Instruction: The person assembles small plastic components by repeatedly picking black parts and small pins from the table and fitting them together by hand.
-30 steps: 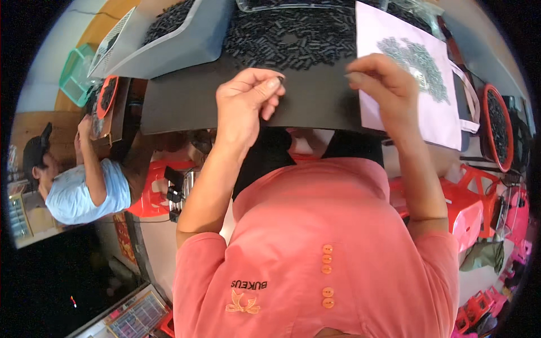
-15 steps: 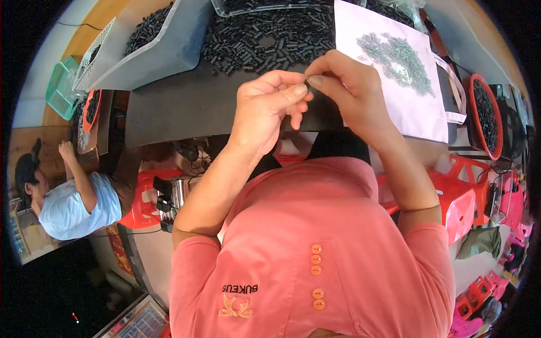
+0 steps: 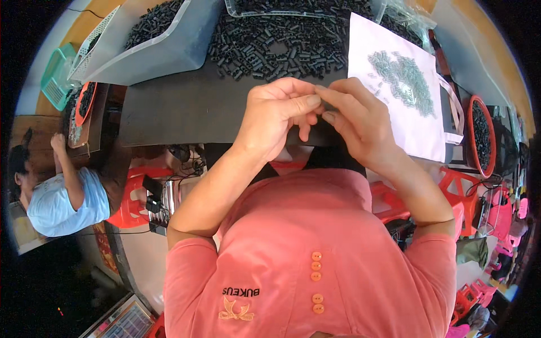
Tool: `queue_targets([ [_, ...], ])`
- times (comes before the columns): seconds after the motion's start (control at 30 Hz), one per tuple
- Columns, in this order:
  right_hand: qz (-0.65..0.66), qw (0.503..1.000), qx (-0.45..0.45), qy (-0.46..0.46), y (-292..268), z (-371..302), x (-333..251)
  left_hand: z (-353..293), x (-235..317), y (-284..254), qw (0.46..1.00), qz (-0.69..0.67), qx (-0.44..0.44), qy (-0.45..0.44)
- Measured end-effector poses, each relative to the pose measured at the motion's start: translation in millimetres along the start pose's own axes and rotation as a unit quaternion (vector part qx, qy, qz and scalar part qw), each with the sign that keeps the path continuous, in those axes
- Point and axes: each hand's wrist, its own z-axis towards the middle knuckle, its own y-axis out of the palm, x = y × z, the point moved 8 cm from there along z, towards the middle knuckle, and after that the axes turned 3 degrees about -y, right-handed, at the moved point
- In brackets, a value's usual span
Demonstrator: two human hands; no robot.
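Above the near part of the dark tabletop (image 3: 174,110), my two hands meet at their fingertips. My left hand (image 3: 273,115) is closed in a pinch between thumb and forefinger. Whatever it pinches is hidden by the fingers. My right hand (image 3: 363,121) has its forefinger stretched to the left thumb tip, with its own thumb held apart below. Just beyond the hands lies a wide spread of small black tubular pieces (image 3: 282,53). To the right, a pale pink cloth bag (image 3: 414,138) lies flat, bearing a pile of small clear greenish pieces (image 3: 403,79).
A grey plastic bin (image 3: 191,50) of black pieces stands at the back left, a clear tray (image 3: 282,12) at the back. On the right is a red basket (image 3: 489,163) of black pieces. A person in light blue (image 3: 70,197) sits at far left. Red stools (image 3: 135,197) stand below.
My right thumb has come away from the forefinger and dropped lower. Both hands sit slightly lower and to the right in view. The dark piece seen between the fingertips is now hidden.
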Motion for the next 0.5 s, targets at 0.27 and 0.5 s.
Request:
queue_targets([
  [0.27,-0.086,0.992,-0.084,-0.048,15.0,71.3,59.0,6.9,2.3,-12.2,0.995,0.085,0.013,0.059],
  [0.5,-0.201,0.966,-0.131,-0.094,75.9,102.8,95.4,1.5,4.3,-11.1,0.99,0.106,0.0,0.095],
])
